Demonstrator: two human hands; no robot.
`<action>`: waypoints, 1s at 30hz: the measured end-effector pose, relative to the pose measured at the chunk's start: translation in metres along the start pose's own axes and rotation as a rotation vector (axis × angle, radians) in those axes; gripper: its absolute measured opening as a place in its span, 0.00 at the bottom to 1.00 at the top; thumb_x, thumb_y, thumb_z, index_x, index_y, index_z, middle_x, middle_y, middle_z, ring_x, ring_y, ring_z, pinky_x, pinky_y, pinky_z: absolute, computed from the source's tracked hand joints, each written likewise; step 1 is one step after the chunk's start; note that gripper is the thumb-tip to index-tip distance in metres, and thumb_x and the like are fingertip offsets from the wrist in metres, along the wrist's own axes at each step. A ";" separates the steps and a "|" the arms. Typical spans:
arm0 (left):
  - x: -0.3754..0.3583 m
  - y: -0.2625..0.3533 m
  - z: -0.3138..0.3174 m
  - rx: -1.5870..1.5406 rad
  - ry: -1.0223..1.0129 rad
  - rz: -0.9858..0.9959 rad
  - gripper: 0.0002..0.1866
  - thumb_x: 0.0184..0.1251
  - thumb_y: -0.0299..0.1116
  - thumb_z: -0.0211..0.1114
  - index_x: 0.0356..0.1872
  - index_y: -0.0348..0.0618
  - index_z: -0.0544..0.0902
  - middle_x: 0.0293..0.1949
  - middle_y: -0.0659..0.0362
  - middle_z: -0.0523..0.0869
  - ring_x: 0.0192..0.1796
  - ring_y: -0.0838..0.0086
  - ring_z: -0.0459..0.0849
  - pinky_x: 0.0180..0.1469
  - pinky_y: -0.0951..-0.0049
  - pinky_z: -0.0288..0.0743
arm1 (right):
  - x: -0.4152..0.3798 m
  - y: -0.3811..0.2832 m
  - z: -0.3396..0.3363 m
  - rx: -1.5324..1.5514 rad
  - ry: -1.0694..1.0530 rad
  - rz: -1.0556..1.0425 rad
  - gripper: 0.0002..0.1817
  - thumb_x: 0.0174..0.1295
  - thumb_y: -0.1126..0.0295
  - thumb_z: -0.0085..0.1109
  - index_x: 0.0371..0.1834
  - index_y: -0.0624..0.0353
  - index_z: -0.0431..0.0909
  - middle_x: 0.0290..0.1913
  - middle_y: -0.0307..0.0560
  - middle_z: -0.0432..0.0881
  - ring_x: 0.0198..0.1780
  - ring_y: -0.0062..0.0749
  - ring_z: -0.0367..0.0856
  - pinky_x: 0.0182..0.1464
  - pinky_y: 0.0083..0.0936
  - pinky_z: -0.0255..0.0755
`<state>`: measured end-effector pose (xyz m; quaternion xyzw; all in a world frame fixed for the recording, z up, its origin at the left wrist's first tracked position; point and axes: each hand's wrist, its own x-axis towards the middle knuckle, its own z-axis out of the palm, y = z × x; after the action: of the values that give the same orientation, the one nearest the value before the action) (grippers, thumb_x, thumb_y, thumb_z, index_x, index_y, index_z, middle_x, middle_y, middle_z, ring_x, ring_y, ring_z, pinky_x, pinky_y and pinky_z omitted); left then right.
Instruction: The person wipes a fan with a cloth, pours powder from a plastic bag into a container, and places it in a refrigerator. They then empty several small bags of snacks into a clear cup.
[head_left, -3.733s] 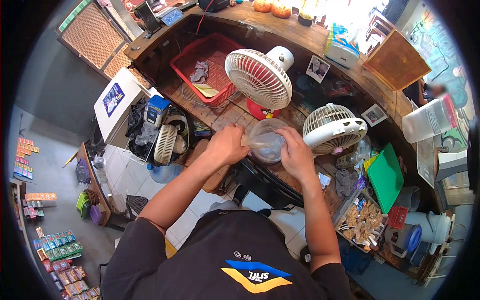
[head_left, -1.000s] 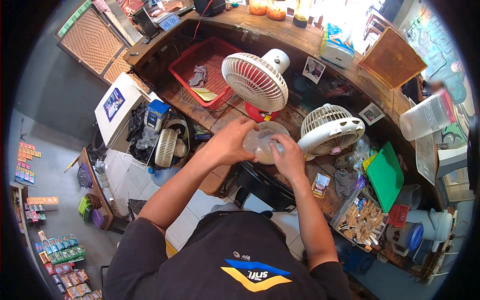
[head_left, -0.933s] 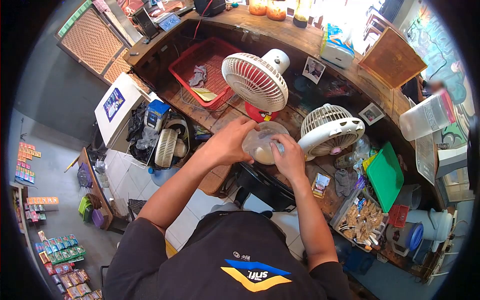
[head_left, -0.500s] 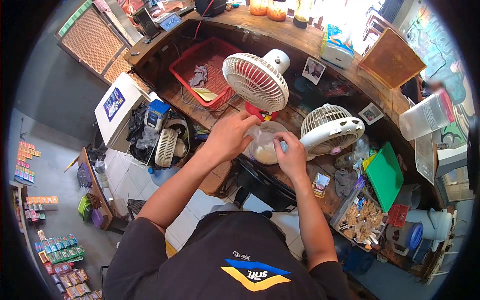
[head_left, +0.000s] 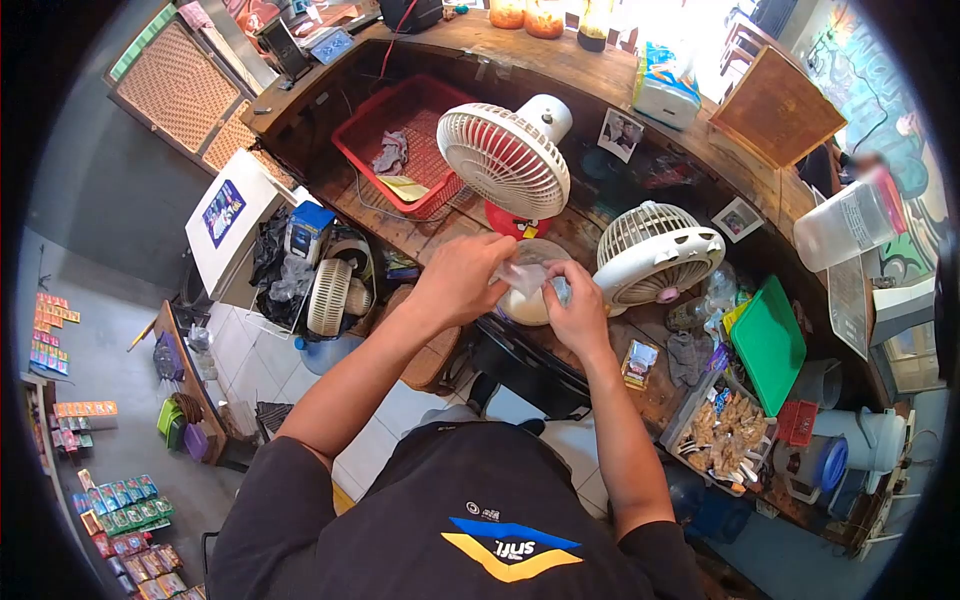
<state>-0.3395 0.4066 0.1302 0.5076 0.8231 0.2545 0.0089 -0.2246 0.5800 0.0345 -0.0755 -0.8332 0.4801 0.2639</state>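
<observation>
Between my two hands stretches a small clear plastic bag (head_left: pixel 526 277), pinched at both sides. My left hand (head_left: pixel 468 277) grips its left edge with bent fingers. At its right edge my right hand (head_left: pixel 577 308) has thumb and fingers closed on the plastic. Just beneath the bag sits a round, pale container (head_left: pixel 525 308), with whitish contents partly covered by the bag and my hands. A white fan (head_left: pixel 503 160) on a red base stands beyond my hands. Close to the right of my right hand is a second white fan (head_left: pixel 660 258).
A red basket (head_left: pixel 345 135) with a cloth and yellow paper lies at the back left. To the right are a sachet (head_left: pixel 640 364), a grey cloth (head_left: pixel 685 357), a green lid (head_left: pixel 768 340) and a box of small brown packets (head_left: pixel 722 435). A wooden stool (head_left: pixel 425 355) stands below.
My hands have drawn slightly closer together, and the bag between them looks more gathered and lower over the container. The whole view has shifted a little.
</observation>
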 end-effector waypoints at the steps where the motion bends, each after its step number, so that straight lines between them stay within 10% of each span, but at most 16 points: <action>1: 0.000 0.005 -0.003 -0.045 -0.129 -0.104 0.23 0.50 0.26 0.73 0.52 0.45 0.82 0.46 0.53 0.88 0.51 0.54 0.86 0.53 0.55 0.78 | 0.000 0.001 0.001 -0.001 0.001 0.000 0.08 0.63 0.76 0.63 0.42 0.63 0.76 0.50 0.56 0.86 0.54 0.55 0.84 0.57 0.40 0.76; 17: -0.006 -0.012 0.030 -0.062 0.090 -0.081 0.15 0.52 0.23 0.67 0.43 0.42 0.85 0.30 0.41 0.86 0.38 0.42 0.86 0.40 0.47 0.78 | -0.003 -0.006 -0.005 0.105 0.027 0.019 0.09 0.65 0.76 0.64 0.47 0.63 0.79 0.50 0.53 0.86 0.53 0.50 0.85 0.55 0.37 0.77; 19: -0.007 -0.006 0.027 -0.062 0.069 -0.157 0.11 0.61 0.35 0.73 0.37 0.39 0.85 0.32 0.41 0.86 0.37 0.44 0.86 0.37 0.54 0.77 | -0.006 -0.009 -0.005 0.126 0.037 0.036 0.10 0.65 0.76 0.64 0.47 0.62 0.80 0.50 0.53 0.86 0.53 0.49 0.85 0.55 0.36 0.77; 30: -0.022 -0.010 0.035 -0.300 0.178 -0.160 0.10 0.59 0.28 0.73 0.42 0.40 0.89 0.32 0.46 0.89 0.34 0.53 0.89 0.37 0.63 0.80 | -0.025 -0.008 -0.004 0.255 0.073 0.182 0.10 0.65 0.75 0.65 0.48 0.61 0.80 0.56 0.49 0.84 0.58 0.39 0.84 0.57 0.35 0.81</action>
<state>-0.3272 0.3988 0.0901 0.4092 0.8111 0.4168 0.0317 -0.2000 0.5691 0.0340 -0.1340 -0.7450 0.6009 0.2569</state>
